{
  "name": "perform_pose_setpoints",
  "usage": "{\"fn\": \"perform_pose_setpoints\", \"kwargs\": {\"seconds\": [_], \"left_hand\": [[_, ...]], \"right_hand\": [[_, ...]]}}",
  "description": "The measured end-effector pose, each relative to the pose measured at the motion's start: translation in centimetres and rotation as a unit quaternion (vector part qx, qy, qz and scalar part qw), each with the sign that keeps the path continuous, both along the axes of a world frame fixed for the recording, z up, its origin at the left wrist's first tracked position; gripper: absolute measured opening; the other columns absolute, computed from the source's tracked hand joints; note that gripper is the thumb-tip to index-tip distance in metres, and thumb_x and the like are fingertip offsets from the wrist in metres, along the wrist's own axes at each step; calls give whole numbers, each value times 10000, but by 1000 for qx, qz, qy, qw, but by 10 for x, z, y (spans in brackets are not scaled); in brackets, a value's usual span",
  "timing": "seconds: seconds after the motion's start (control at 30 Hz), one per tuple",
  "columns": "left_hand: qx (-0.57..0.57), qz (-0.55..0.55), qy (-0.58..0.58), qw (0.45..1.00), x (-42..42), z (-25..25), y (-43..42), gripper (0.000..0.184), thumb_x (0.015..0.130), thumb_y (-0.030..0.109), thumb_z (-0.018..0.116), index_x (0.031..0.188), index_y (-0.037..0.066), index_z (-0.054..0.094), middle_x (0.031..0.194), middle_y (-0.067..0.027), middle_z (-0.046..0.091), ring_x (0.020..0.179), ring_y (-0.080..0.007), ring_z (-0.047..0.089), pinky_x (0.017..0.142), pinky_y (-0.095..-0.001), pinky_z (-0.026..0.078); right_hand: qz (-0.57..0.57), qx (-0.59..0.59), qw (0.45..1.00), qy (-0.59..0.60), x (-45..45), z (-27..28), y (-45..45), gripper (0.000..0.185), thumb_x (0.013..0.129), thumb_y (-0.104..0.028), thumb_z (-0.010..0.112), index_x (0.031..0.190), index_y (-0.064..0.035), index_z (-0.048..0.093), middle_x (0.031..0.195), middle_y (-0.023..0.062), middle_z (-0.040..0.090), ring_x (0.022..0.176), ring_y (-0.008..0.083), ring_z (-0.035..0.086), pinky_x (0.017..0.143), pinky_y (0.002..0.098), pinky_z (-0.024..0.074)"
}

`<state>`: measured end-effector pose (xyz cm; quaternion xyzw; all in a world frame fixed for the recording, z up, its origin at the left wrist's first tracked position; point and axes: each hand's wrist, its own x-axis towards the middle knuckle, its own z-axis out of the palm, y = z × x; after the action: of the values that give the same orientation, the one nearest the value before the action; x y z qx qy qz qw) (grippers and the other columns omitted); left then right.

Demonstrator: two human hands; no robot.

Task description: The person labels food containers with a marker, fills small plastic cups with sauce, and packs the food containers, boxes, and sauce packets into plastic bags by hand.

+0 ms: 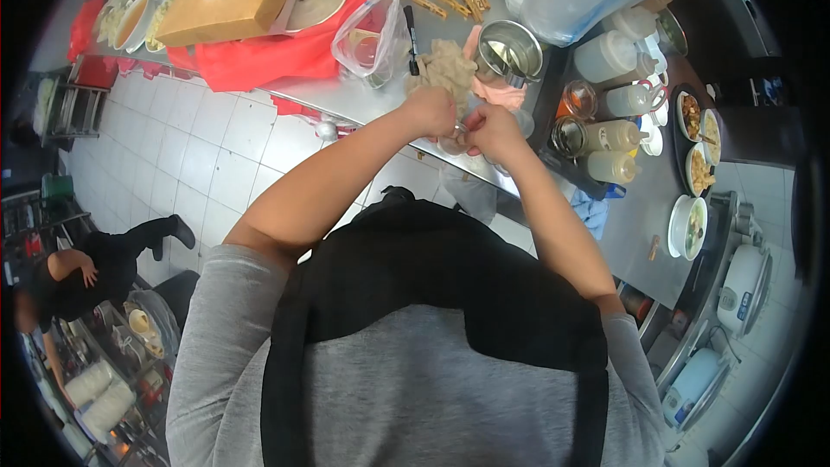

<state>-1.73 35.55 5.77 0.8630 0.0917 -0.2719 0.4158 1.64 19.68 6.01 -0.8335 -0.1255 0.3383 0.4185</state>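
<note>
Both my hands meet at the front edge of the steel counter [380, 111]. My left hand [431, 112] has its fingers curled in at the left side of a small clear container [453, 140]. From the right, my right hand [496, 133] pinches at the container's rim. What lies between the fingertips is too small to make out. Just beyond my hands is a crumpled beige cloth [447, 67]. A steel pot [509, 50] stands behind my right hand on a pink cloth [504, 97]. A black marker [411, 41] lies left of the beige cloth.
Left on the counter are a clear plastic bag [372, 35], red plastic [242, 63] and a cardboard box [229, 0]. Clothespins [471, 0] lie at the back. Sauce bottles [612, 166] and food bowls [688, 227] stand right. Another person [95, 264] is at the far left.
</note>
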Motion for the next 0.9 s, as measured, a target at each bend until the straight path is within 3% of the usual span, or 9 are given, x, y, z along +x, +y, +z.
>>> {"fn": "perform_pose_setpoints", "kwargs": {"seconds": [0.13, 0.23, 0.3, 0.4, 0.47, 0.53, 0.63, 0.67, 0.9], "left_hand": [[98, -32, -178, 979, -17, -5, -1, 212, 670, 103, 762, 788, 38, 599, 709, -85, 603, 643, -151, 628, 578, -274, 520], [-45, 140, -320, 936, -63, 14, 5, 257, 703, 116, 747, 912, 65, 608, 858, -81, 581, 685, -145, 597, 623, -282, 519], [-26, 289, -436, 852, -84, 21, 26, 344, 704, 146, 751, 1006, 87, 600, 907, -93, 533, 742, -212, 539, 684, -328, 496], [23, 414, -505, 757, -86, 40, 56, 386, 705, 99, 745, 1062, 90, 598, 940, -87, 501, 731, -193, 508, 685, -315, 489], [52, 394, -490, 776, -74, 30, 69, 411, 707, 94, 744, 1091, 88, 599, 963, -101, 512, 736, -184, 521, 682, -298, 488], [26, 404, -428, 808, -62, 26, 79, 414, 689, 47, 725, 1089, 70, 621, 1022, -113, 546, 722, -166, 551, 675, -282, 489], [-16, 435, -394, 810, -54, 32, 82, 392, 659, 7, 698, 1045, 54, 646, 1055, -104, 571, 690, -154, 571, 672, -282, 492], [-34, 435, -410, 801, -53, 38, 82, 389, 643, -21, 667, 1024, 55, 660, 1040, -87, 584, 670, -144, 577, 667, -273, 493], [-29, 389, -425, 817, -53, 54, 88, 389, 662, -25, 656, 1041, 64, 654, 1054, -98, 564, 703, -151, 575, 676, -268, 499]], "right_hand": [[-19, 29, 999, 29, 0, -10, -5, 136, 663, 24, 696, 768, 27, 609, 700, 99, 637, 580, 161, 648, 494, 279, 527], [-32, 78, 996, 33, -4, -8, -8, 121, 686, 21, 694, 771, 22, 609, 664, 84, 620, 553, 145, 625, 488, 276, 518], [-33, 135, 989, 47, -10, 25, 0, 107, 705, 17, 691, 774, 17, 609, 632, 71, 605, 531, 136, 605, 479, 270, 504], [48, 186, 977, -94, -6, 92, 48, 43, 765, -65, 666, 793, -45, 640, 648, 34, 605, 533, 126, 588, 512, 254, 464], [107, 189, 915, -340, 3, 119, 91, 110, 764, -138, 683, 838, -59, 666, 756, 33, 630, 703, 149, 611, 636, 299, 486], [115, 133, 860, -478, 15, 117, 131, 112, 738, -184, 687, 813, -100, 688, 862, 48, 608, 838, 226, 586, 734, 352, 484], [185, -35, 814, -549, 34, 101, 163, 64, 717, -162, 686, 766, -121, 694, 956, 69, 573, 914, 291, 538, 782, 382, 479], [209, -116, 835, -495, 37, 101, 168, 141, 760, -183, 614, 849, -171, 723, 1077, 65, 567, 1088, 298, 497, 834, 412, 465], [175, -92, 885, -421, 40, 77, 178, 146, 722, -215, 648, 825, -148, 727, 1033, 83, 611, 1045, 274, 532, 843, 383, 477]]}}
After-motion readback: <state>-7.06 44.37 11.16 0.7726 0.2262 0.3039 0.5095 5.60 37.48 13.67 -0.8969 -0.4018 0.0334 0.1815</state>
